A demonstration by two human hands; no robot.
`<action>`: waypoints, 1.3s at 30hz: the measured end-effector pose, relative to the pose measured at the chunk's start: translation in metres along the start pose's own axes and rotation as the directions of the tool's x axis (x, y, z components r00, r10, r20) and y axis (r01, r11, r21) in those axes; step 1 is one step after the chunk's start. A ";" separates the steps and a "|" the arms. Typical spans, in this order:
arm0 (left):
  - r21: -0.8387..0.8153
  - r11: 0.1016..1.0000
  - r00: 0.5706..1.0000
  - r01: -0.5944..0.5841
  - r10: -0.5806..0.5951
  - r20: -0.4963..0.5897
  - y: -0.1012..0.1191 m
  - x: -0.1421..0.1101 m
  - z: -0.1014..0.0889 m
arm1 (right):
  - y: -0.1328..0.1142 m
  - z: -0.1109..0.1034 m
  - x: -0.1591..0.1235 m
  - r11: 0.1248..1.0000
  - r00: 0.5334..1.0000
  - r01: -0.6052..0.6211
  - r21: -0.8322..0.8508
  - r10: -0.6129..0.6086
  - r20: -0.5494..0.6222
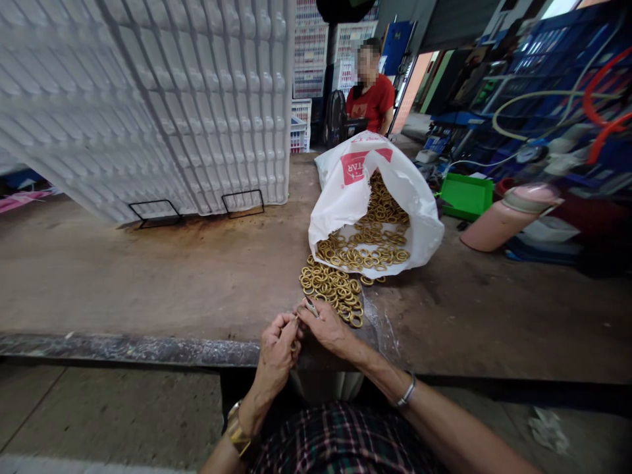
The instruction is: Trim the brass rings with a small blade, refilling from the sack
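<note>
My left hand (pixel 277 349) is closed at the table's front edge, with brass-coloured metal rings (pixel 294 346) partly showing between its fingers. My right hand (pixel 326 327) is closed around a small hand tool (pixel 311 307) with a pale body and a dark tip; its exact kind is hard to make out. The fingertips of both hands meet, hiding what lies between them. Just beyond them lies a loose pile of brass-coloured rings (pixel 332 289). Behind the pile, a white plastic sack (pixel 424 217) lies on its side, its torn mouth facing me and many more rings inside.
White ribbed plastic trays (pixel 222 112) stand tall at the left, by black wire stands (pixel 243 202). A pink bottle (pixel 488 224) and a green bin (pixel 467 196) are on the right of the wooden table (pixel 148 283). Behind, a person in red (pixel 378 102) is near a fan (pixel 336 118).
</note>
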State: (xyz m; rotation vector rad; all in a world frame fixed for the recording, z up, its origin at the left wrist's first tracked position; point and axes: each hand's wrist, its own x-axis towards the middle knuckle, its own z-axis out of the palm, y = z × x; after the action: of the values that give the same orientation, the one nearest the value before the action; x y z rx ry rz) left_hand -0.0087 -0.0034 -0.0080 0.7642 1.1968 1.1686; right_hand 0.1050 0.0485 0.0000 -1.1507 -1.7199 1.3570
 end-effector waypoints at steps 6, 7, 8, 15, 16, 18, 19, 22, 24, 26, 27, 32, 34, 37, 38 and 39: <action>0.025 1.000 1.000 -0.006 0.006 0.015 -0.002 0.000 -0.002 | 0.008 -0.005 0.001 0.951 0.996 0.055 -0.305 -0.075 -0.054; 0.034 0.999 1.000 -0.012 0.012 0.008 -0.001 0.000 -0.002 | 0.009 -0.005 0.000 0.914 0.995 0.085 -0.397 -0.102 -0.022; 0.043 0.999 1.000 -0.018 0.018 0.001 0.000 0.000 -0.002 | 0.010 -0.006 -0.002 0.870 0.992 0.117 -0.479 -0.121 0.023; 0.119 0.992 0.997 -0.049 0.056 -0.057 0.004 -0.003 0.000 | -0.001 -0.005 -0.011 0.664 0.983 0.155 -0.731 -0.032 0.180; 0.135 0.989 0.995 -0.064 0.073 -0.066 0.004 -0.003 0.000 | -0.002 -0.006 -0.010 0.646 0.983 0.150 -0.749 -0.017 0.183; 0.171 0.981 0.990 -0.095 0.111 -0.091 0.003 -0.003 0.000 | -0.002 -0.005 -0.010 0.616 0.983 0.151 -0.773 -0.007 0.186; 0.185 0.977 0.987 -0.103 0.123 -0.100 0.003 -0.003 0.000 | -0.001 -0.005 -0.010 0.607 0.982 0.153 -0.780 -0.008 0.187; 0.177 0.980 0.989 -0.088 0.107 -0.099 0.002 -0.005 -0.002 | 0.003 -0.001 -0.011 0.594 0.984 0.153 -0.790 -0.015 0.179; 0.137 0.990 0.994 -0.045 0.058 -0.090 0.003 -0.012 -0.006 | 0.004 0.004 -0.013 0.595 0.984 0.151 -0.789 -0.011 0.179; 0.086 0.996 0.996 0.011 -0.004 -0.087 0.007 -0.025 -0.011 | 0.002 0.009 -0.014 0.604 0.981 0.153 -0.783 0.001 0.192; 0.064 0.997 0.996 0.046 -0.041 -0.076 0.010 -0.034 -0.013 | 0.001 0.012 -0.014 0.611 0.979 0.157 -0.776 0.007 0.204; 0.063 0.976 0.971 0.207 -0.213 0.109 0.020 -0.082 -0.024 | 0.002 0.017 -0.014 0.619 0.977 0.180 -0.764 -0.022 0.212; 0.029 0.954 0.938 0.299 -0.300 0.174 0.011 -0.088 -0.032 | 0.006 0.016 -0.018 0.617 0.971 0.221 -0.755 -0.066 0.230; -0.088 0.895 0.889 0.437 -0.415 0.195 -0.017 -0.082 -0.049 | 0.017 0.010 -0.029 0.633 0.950 0.310 -0.710 -0.170 0.263; -0.108 0.868 0.867 0.484 -0.460 0.190 -0.028 -0.078 -0.055 | 0.023 0.005 -0.034 0.639 0.945 0.327 -0.696 -0.210 0.251; -0.117 0.851 0.854 0.513 -0.491 0.174 -0.038 -0.074 -0.061 | 0.028 -0.003 -0.039 0.647 0.943 0.331 -0.687 -0.250 0.219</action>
State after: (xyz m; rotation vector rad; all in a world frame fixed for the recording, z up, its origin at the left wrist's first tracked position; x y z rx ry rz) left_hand -0.0534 -0.0917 -0.0368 0.3645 1.0839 0.7463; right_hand 0.1298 0.0162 -0.0259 -1.1127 -2.5042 0.5240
